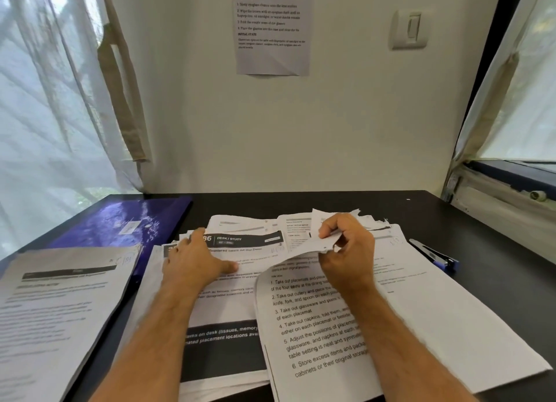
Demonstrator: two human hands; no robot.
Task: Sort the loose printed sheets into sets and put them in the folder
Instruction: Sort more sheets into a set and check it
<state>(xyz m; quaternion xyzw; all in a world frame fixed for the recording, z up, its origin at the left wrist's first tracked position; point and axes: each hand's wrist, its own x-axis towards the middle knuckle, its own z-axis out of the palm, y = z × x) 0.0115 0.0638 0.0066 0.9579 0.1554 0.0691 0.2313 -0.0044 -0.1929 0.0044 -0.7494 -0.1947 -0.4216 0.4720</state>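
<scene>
Printed sheets (228, 305) lie fanned in a loose heap across the dark counter (451, 218), right under both hands. The left hand (195, 260) lies flat on the sheet headed "DESK / STUDY" (240, 239), fingers (197, 233) straight and spread, pressing it down and holding nothing. The right hand (349, 248) has its fingers (329, 228) curled, pinching the top edge of the numbered-list sheet (313, 320), which curls up off the heap below the fingers. Left of the left hand's fingers, a purple folder (120, 221) lies on the counter, and nearer the camera a separate set of sheets (54, 305) overlaps its near edge. Right of the right hand's fingers, a blue stapler (433, 255) sits just beside the heap.
</scene>
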